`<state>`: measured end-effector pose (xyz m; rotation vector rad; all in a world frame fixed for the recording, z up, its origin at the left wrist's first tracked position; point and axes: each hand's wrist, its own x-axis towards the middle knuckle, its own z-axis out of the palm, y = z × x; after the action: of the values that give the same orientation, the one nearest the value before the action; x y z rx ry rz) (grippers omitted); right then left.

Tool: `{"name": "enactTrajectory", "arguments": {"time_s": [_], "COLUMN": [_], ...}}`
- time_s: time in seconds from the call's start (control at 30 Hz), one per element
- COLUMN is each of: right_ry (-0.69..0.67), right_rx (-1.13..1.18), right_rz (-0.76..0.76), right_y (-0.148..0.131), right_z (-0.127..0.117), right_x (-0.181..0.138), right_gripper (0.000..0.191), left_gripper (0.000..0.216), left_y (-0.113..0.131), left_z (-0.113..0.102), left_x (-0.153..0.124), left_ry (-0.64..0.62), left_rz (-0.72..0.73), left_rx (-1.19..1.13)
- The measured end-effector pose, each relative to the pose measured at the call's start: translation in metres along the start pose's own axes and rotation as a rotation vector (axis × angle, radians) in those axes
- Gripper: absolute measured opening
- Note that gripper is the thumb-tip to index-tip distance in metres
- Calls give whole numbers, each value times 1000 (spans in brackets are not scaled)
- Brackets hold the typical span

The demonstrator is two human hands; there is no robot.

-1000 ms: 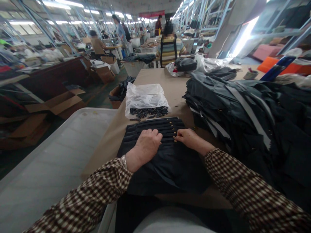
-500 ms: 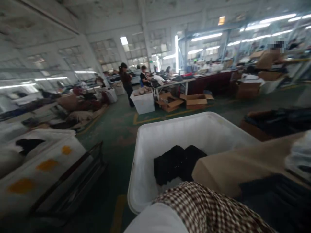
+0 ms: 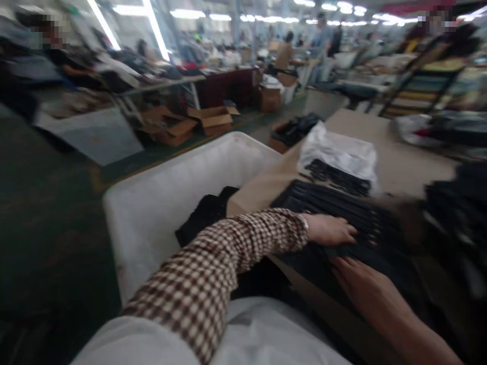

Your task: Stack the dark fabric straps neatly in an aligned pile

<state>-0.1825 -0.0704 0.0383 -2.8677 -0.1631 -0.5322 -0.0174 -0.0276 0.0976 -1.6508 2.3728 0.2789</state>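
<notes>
Layered black fabric pieces (image 3: 323, 196) on the tabletop (image 3: 407, 148) were touched by left hand (image 3: 332, 230) and right hand (image 3: 367, 281), each grip's closure untellable through blur, and misalignment was risked if layers got dragged sideways.

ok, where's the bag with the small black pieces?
Head view, right of centre: the bag lies on the table, just beyond the dark fabric under the left hand.

Hands (image 3: 331, 230) on dark fabric (image 3: 323, 200), brown table (image 3: 411, 149), white plastic bag (image 3: 338, 149) beyond, white bin (image 3: 167, 182) at left
</notes>
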Motion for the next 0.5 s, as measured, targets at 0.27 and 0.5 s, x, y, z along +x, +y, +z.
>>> {"name": "enactTrajectory", "arguments": {"time_s": [0.27, 0.5], "right_ry": [-287, -529], "right_rx": [353, 614], "right_rz": [130, 145], "right_y": [-32, -43], "right_z": [-29, -41], "right_x": [-2, 1], "right_gripper": [20, 47], "left_gripper": [42, 41], "left_y": [-28, -21], "left_z": [25, 26], "left_x": [31, 29], "left_ry": [118, 149], "left_rz": [153, 137], "left_rx": [-51, 18]}}
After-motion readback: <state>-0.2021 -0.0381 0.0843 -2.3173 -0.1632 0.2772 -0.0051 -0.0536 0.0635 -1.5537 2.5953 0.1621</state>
